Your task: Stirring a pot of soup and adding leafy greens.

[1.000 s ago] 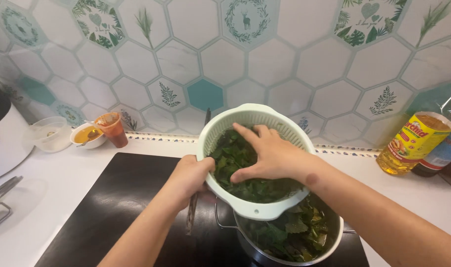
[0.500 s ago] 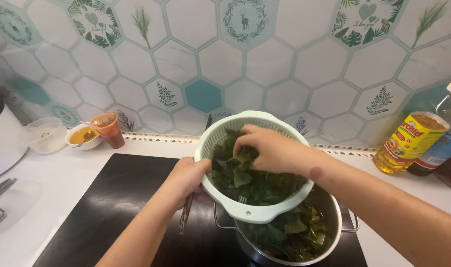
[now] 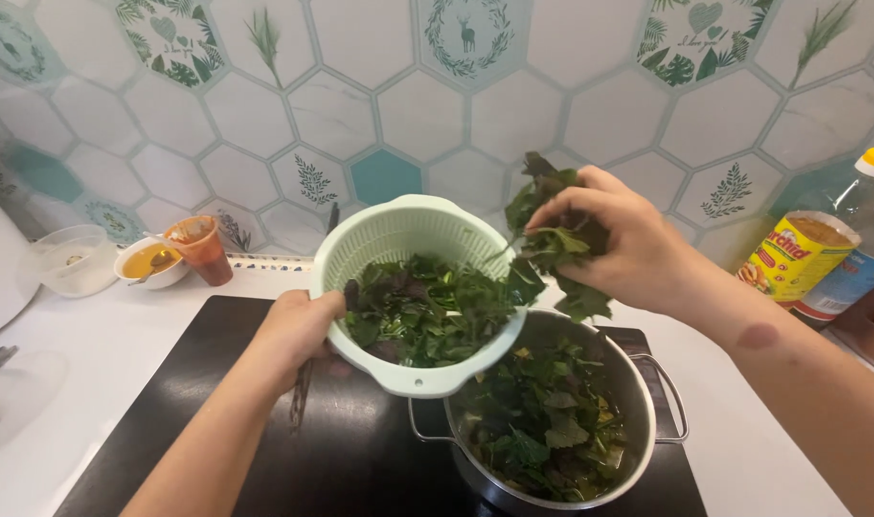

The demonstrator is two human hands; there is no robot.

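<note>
Right hand point(image 3: 617, 239): fingers pinched round a clump of dark green leaves point(image 3: 552, 244), now lifted clear of the pale green plastic colander point(image 3: 413, 278), where half a second ago it was buried inside. Left hand point(image 3: 298, 325) grips the colander rim, tilted over the steel pot point(image 3: 638, 402) of greens. Pot's near edge cut off; hob surface beneath hidden.

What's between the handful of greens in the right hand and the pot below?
Nothing visible. The right hand holds the greens above the open pot; the colander, tilted in the left hand, sits beside that path.
</note>
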